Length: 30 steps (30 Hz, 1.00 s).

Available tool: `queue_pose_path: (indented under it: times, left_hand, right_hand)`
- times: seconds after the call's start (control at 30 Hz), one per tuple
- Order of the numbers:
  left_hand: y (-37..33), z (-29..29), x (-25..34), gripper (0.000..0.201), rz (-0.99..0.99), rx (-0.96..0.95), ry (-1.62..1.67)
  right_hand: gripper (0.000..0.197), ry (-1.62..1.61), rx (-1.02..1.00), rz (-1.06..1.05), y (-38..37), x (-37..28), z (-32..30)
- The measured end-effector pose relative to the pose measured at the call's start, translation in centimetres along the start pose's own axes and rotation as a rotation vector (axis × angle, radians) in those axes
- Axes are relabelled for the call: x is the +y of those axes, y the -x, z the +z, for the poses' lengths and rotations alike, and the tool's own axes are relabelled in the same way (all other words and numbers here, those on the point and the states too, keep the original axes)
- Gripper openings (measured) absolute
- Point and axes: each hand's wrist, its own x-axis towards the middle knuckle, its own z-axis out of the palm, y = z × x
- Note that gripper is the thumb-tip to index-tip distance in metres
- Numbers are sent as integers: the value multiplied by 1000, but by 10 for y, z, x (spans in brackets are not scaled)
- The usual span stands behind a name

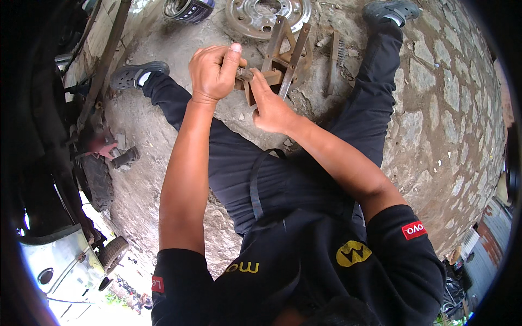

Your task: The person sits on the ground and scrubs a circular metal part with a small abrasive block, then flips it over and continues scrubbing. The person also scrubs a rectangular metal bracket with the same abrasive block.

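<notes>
In front of me a rusty metal bracket (293, 62) with holes along its bars stands on the ground between my legs. My left hand (212, 71) is closed in a fist, thumb raised, around a short rod-like metal piece (244, 74) at the bracket's left side. Most of that piece is hidden by the fist. My right hand (272, 108) grips the near part of the bracket; its fingers reach forward to the rod's end, and the thumb points left. The undersides of these fingers are out of sight.
Beyond the bracket lies a silver wheel rim (242, 22), with a dark can (187, 10) to its left. A wire brush (333, 62) lies right of the bracket. Dark vehicle parts and a tire (98, 182) line the left side. Stone paving (451, 89) covers the right.
</notes>
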Motion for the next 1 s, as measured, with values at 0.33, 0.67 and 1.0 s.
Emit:
queue_pose_path:
  times: [0.33, 0.67, 1.0]
  left_hand:
    - [0, 1, -1, 50, -29, 26, -32]
    - [-5, 2, 8, 54, -149, 15, -83]
    - [-13, 12, 13, 55, -59, 32, -69]
  right_hand:
    - [90, -1, 45, -17, 0, 9, 1]
    - [76, 256, -191, 88, -2, -41, -38]
    - [54, 279, -51, 129, -9, -2, -33]
